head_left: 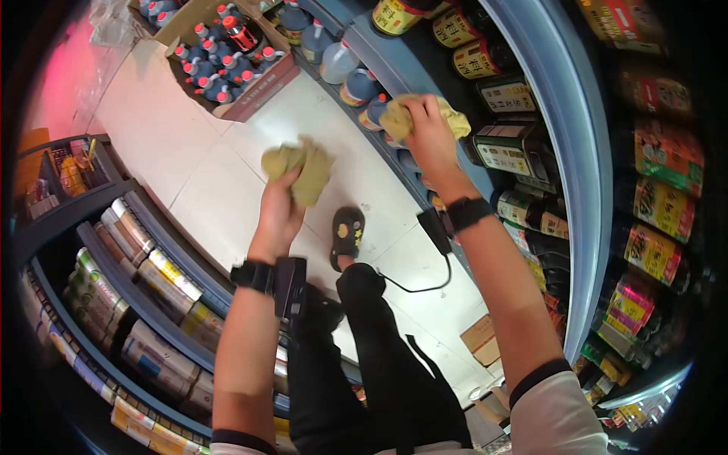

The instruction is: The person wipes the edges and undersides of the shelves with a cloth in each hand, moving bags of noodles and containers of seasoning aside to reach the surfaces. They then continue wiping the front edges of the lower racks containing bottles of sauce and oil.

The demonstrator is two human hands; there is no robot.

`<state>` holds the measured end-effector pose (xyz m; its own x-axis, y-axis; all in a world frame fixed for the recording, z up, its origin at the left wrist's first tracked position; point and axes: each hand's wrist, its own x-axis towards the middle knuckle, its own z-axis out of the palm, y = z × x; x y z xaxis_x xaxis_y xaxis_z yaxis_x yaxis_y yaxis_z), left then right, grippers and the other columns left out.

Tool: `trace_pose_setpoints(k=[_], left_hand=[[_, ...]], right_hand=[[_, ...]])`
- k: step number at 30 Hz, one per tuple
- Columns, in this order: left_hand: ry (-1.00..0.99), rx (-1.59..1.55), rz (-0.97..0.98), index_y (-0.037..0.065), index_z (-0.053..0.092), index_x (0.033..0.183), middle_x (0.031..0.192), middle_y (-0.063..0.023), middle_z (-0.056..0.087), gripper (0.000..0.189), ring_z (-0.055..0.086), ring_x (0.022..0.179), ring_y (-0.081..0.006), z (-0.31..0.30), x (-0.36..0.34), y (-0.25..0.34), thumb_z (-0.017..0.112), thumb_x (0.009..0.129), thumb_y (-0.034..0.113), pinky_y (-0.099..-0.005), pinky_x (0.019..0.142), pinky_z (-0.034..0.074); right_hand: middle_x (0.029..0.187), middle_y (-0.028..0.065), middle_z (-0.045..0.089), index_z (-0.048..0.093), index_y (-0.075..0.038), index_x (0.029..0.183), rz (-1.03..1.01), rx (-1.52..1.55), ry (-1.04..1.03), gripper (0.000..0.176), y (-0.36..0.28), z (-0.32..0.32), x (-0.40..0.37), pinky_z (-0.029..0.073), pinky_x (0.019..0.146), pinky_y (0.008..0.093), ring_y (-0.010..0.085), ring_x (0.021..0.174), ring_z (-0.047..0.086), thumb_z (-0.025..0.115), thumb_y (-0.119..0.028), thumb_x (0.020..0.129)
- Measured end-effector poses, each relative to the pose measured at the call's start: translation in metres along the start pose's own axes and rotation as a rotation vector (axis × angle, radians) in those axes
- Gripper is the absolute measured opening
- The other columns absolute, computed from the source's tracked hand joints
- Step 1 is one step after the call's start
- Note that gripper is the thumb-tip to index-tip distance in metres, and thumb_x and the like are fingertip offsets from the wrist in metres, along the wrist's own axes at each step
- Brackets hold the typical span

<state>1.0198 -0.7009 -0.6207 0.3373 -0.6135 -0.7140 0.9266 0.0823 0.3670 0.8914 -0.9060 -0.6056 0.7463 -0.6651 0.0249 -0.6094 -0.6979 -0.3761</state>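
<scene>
My left hand is closed around a crumpled olive-yellow cloth, held up over the aisle floor. In my right hand is another yellowish cloth, bunched between the fingers and slightly blurred. That hand is at the edge of the right-hand shelf, close to dark bottles with yellow labels and a dark green box-shaped container. Both wrists wear black bands, each with a small black device; a cable hangs from the right one.
An open carton of red-capped bottles stands on the tiled floor ahead. Curved shelves line both sides, with cans on the left and bottles low on the right. A small cardboard box lies by the right shelf.
</scene>
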Motion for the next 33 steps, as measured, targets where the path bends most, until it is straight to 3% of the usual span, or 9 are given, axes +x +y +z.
trace_pose_setpoints(k=[9, 11, 12, 16, 18, 23, 26, 28, 33], left_hand=[[-0.204, 0.407, 0.359, -0.002, 0.041, 0.119, 0.118, -0.0134, 0.049, 0.04, 0.049, 0.108, -0.0274, 0.104, 0.143, -0.024, 0.045, 0.079, -0.002, -0.0319, 0.088, 0.04], [-0.205, 0.975, 0.57, -0.005, 0.038, 0.12, 0.122, -0.0205, 0.045, 0.047, 0.045, 0.111, -0.0347, 0.105, 0.16, -0.035, 0.045, 0.073, -0.005, -0.0328, 0.09, 0.039], [-0.043, 1.214, 1.037, -0.004, 0.035, 0.123, 0.126, -0.0256, 0.037, 0.053, 0.039, 0.114, -0.0394, 0.106, 0.165, -0.055, 0.045, 0.071, -0.007, -0.0342, 0.093, 0.036], [-0.104, 1.154, 0.709, -0.001, 0.035, 0.125, 0.126, -0.0265, 0.038, 0.055, 0.037, 0.116, -0.0403, 0.099, 0.126, -0.079, 0.042, 0.07, -0.008, -0.0384, 0.094, 0.034], [-0.208, 0.937, 0.337, 0.002, 0.038, 0.123, 0.116, -0.0231, 0.048, 0.052, 0.045, 0.111, -0.0368, 0.09, 0.115, -0.075, 0.038, 0.072, -0.007, -0.0367, 0.093, 0.036], [-0.048, 0.494, 0.56, 0.003, 0.042, 0.117, 0.106, -0.0145, 0.054, 0.043, 0.052, 0.102, -0.025, 0.099, 0.144, -0.045, 0.04, 0.075, -0.005, -0.0304, 0.086, 0.041], [-0.079, 0.566, 0.52, 0.001, 0.038, 0.121, 0.119, -0.0193, 0.046, 0.047, 0.045, 0.112, -0.0309, 0.116, 0.161, -0.055, 0.041, 0.075, -0.006, -0.0327, 0.092, 0.037], [0.092, 1.055, 0.94, -0.003, 0.032, 0.126, 0.132, -0.0227, 0.032, 0.054, 0.033, 0.122, -0.0355, 0.123, 0.161, -0.074, 0.041, 0.073, -0.007, -0.0359, 0.1, 0.03], [-0.138, 1.031, 0.753, -0.004, 0.027, 0.129, 0.136, -0.0233, 0.025, 0.061, 0.027, 0.126, -0.036, 0.107, 0.118, -0.114, 0.039, 0.069, -0.009, -0.0375, 0.103, 0.025]], right_hand=[[0.098, 0.0051, 0.047, 0.055, -0.013, 0.09, 0.011, -0.24, -0.091, 0.03, 0.046, 0.021, -0.038, 0.045, 0.064, 0.0404, 0.0305, 0.076, 0.054, 0.059, -0.001, 0.063], [0.097, 0.0048, 0.047, 0.055, -0.012, 0.089, 0.035, -0.258, -0.096, 0.028, 0.047, 0.014, -0.045, 0.045, 0.064, 0.0405, 0.0304, 0.076, 0.054, 0.059, -0.002, 0.063], [0.098, 0.0043, 0.048, 0.055, -0.012, 0.091, 0.011, -0.255, -0.118, 0.027, 0.048, 0.01, -0.045, 0.045, 0.062, 0.0404, 0.0301, 0.072, 0.054, 0.058, -0.005, 0.065], [0.101, 0.004, 0.048, 0.053, -0.01, 0.095, 0.007, -0.256, -0.143, 0.027, 0.039, 0.018, -0.02, 0.045, 0.061, 0.0416, 0.0302, 0.07, 0.054, 0.057, -0.008, 0.068], [0.104, 0.0036, 0.048, 0.053, -0.01, 0.095, 0.086, -0.254, -0.131, 0.027, 0.029, 0.019, -0.014, 0.044, 0.061, 0.0429, 0.0313, 0.072, 0.053, 0.056, -0.006, 0.068], [0.104, 0.0047, 0.048, 0.055, -0.014, 0.095, 0.228, -0.019, -0.131, 0.03, 0.015, -0.008, -0.057, 0.047, 0.067, 0.0404, 0.0301, 0.082, 0.055, 0.055, -0.003, 0.067], [0.105, 0.0082, 0.046, 0.055, -0.01, 0.096, 0.336, 0.176, -0.237, 0.036, 0.0, -0.03, -0.088, 0.047, 0.073, 0.0362, 0.0307, 0.089, 0.054, 0.055, 0.004, 0.063], [0.106, 0.0122, 0.044, 0.054, -0.006, 0.096, 0.442, 0.25, -0.29, 0.036, -0.002, -0.032, -0.108, 0.045, 0.077, 0.0349, 0.0319, 0.094, 0.051, 0.057, 0.007, 0.063], [0.109, 0.0116, 0.043, 0.054, -0.004, 0.094, 0.547, 0.202, -0.13, 0.029, 0.022, -0.015, -0.168, 0.045, 0.077, 0.0341, 0.0278, 0.097, 0.051, 0.063, 0.004, 0.069]])
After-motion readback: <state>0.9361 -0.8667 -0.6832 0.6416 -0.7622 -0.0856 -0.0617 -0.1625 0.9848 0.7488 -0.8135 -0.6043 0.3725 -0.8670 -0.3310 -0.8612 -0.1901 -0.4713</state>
